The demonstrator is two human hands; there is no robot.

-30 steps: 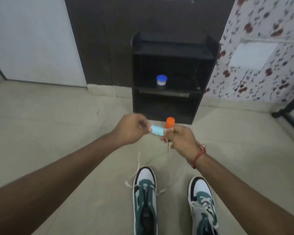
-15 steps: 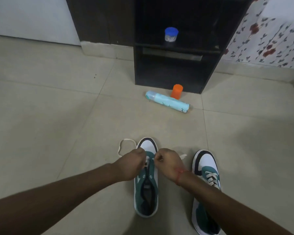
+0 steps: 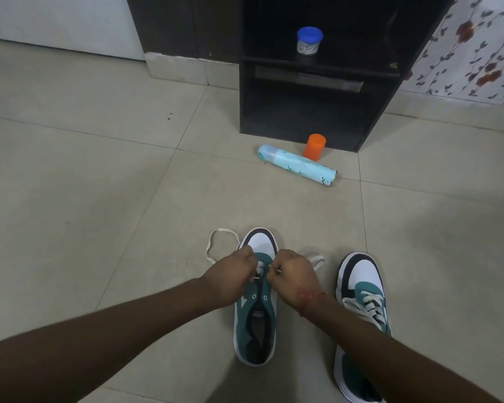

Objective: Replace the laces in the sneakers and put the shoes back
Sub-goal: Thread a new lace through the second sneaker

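Note:
Two green, white and black sneakers stand on the tiled floor. The left sneaker (image 3: 256,321) has open eyelets and a white lace (image 3: 213,242) threaded only near its toe, one end looping out to the left. My left hand (image 3: 233,276) and my right hand (image 3: 293,276) sit side by side over its front eyelets, each pinching a strand of the lace. The right sneaker (image 3: 361,289) is laced, and my right forearm crosses its heel.
A black open shelf unit (image 3: 312,82) stands ahead against the wall, with a blue-lidded jar (image 3: 309,40) on its shelf. A light blue spray can (image 3: 297,165) lies on the floor before it, beside an orange cap (image 3: 314,146). Floral wallpaper is at the right.
A second ago both hands held the lace up high in front of the shelf. They have dropped to the left sneaker's front eyelets and have stayed there for the last half second.

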